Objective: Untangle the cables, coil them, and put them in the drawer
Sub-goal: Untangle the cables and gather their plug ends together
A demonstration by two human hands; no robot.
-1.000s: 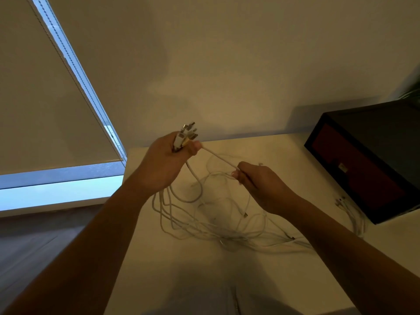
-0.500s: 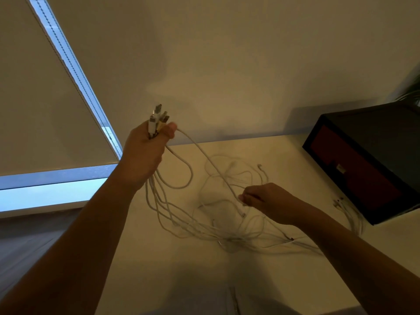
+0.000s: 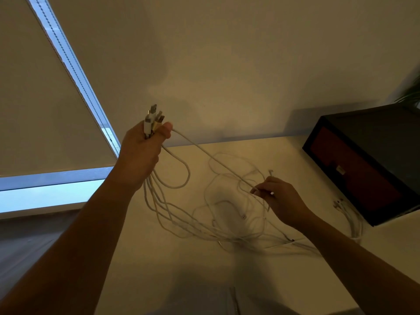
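roller blind [image 3: 34, 98] left, plant [image 3: 411, 93] far right.

No word, number or brand can be read anywhere. The black box [image 3: 368, 142] on the right has one small pale label [image 3: 340, 170] on its red front, but it is too small and too dim to make out. The plugs [image 3: 151, 120] of the cables [image 3: 250, 238] show no mark that can be told either.
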